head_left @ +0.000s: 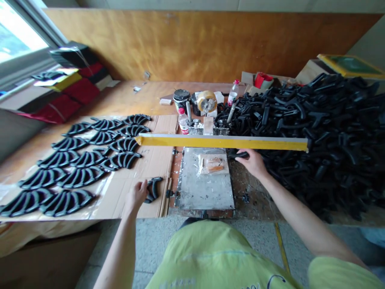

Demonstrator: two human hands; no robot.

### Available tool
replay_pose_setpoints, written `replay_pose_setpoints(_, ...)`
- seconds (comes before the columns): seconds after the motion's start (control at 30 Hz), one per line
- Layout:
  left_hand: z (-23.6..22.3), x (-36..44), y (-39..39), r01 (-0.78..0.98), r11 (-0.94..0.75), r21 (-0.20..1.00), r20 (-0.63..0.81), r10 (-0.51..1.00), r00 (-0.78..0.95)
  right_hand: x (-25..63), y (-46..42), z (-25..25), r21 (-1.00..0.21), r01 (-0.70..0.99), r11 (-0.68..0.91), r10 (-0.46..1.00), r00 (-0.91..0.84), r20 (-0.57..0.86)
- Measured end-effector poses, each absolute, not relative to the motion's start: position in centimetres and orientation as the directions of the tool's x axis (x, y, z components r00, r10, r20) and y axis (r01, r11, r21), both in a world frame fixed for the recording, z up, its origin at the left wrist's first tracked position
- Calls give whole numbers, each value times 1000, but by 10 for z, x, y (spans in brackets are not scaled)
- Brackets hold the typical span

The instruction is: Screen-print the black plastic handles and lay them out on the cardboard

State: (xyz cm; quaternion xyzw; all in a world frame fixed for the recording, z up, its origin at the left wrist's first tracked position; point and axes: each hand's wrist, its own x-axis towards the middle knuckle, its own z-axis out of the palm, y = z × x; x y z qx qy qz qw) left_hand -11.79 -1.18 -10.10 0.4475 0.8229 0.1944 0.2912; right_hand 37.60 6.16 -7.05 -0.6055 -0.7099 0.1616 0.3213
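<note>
My left hand point(138, 194) is low over the cardboard, its fingers closed at the left edge of a black curved plastic handle point(155, 188). Part of that piece is hidden behind the fingers. My right hand point(253, 161) pinches another black plastic handle point(238, 155), just to the right of a flat metal plate point(206, 188). On the plate sits a small pale block with brown pieces point(215, 165). Across the plate's far side runs a long yellow bar with a grey top point(222, 142), raised above the table.
Overlapping black handles lie in fanned rows point(72, 174) on the cardboard point(120, 190) at left. A large heap of black parts point(313, 120) covers the right side. Behind the bar stand bottles point(233, 94), a dark tub point(181, 96) and a tape roll point(207, 102).
</note>
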Motion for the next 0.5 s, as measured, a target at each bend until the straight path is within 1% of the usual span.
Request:
replay_pose_setpoints(0.03,-88,-103,0,549,487,679,-279,863,-421,354,61,-78,-673,682,287,955,-153,252)
replay_pose_setpoints(0.07,-75,-87,12,479,412,775,-233,891,-390,335,62,-87,-699,628,341,940,-224,256)
replay_pose_setpoints(0.13,-45,-52,35,339,206,918,-87,938,-334,306,65,-105,-688,598,411,910,-313,271)
replay_pose_setpoints(0.17,-30,-35,44,265,104,959,-18,950,-311,297,67,-113,-662,613,431,901,-330,281)
replay_pose_setpoints(0.27,12,6,63,55,-90,994,101,961,-258,281,68,-126,-557,683,473,881,-374,290)
replay_pose_setpoints(0.33,30,23,68,-26,-149,988,140,965,-222,278,65,-124,-487,720,494,870,-401,289)
replay_pose_setpoints(0.37,36,28,68,-40,-165,986,153,965,-214,278,62,-121,-461,732,502,865,-413,287)
replay_pose_setpoints(0.43,38,31,64,-33,-178,984,167,964,-209,286,57,-114,-459,744,486,874,-399,277)
replay_pose_setpoints(0.5,32,26,52,-30,-160,987,151,966,-210,305,56,-107,-520,753,404,914,-309,263)
